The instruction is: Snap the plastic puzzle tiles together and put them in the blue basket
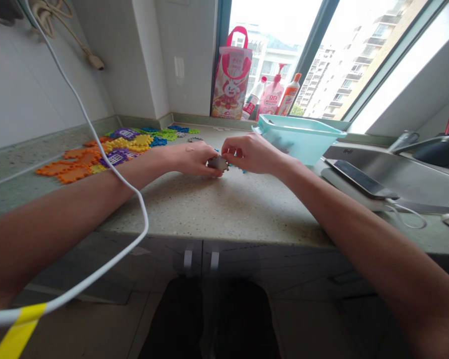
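Between my two hands is a grey toothed building piece, held just above the countertop. My left hand is closed on it, thumb along its lower edge. The fingers of my right hand are curled at the piece's right edge; whether they pinch it or another small part is hidden. Bits of blue pieces show under and behind my right hand. Another grey piece lies on the counter behind my left hand.
Orange, yellow and purple toothed pieces are heaped at the left, green and blue ones behind. A turquoise bin stands beyond my right hand. A phone lies by the sink. A white cable hangs across my left forearm.
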The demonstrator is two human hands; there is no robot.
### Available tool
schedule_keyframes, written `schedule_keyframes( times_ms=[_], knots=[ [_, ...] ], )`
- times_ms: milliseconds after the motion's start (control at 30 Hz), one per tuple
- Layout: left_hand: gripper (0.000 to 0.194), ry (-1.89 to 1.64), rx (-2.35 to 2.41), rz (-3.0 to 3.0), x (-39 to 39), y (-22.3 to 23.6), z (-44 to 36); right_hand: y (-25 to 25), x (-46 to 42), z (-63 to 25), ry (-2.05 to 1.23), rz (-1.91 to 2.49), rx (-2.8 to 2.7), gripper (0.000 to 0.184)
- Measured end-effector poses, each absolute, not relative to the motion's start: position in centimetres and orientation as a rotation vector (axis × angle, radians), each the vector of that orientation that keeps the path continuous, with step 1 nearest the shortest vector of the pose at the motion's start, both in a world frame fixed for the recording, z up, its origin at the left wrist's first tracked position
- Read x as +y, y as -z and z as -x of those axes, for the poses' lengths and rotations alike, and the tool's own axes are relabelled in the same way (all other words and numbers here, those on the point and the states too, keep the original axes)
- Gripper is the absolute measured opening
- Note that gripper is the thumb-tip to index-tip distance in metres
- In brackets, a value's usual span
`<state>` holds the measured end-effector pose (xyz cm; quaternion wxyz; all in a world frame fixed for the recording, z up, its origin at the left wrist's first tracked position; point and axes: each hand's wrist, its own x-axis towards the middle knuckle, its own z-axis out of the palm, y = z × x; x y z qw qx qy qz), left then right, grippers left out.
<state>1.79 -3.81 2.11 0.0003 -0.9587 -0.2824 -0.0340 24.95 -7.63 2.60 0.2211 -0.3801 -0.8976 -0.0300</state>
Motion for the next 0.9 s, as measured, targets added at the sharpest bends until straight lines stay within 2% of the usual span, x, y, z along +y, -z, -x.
schedule_keyframes(
  times_ms=[900],
  knots=[
    [0.039,0.069,-0.871,2.942,-4.07,-1.92,-1.92,-2.88,-8.03,-24.71,0.079,1.069,-2.527,0.023]
  ],
)
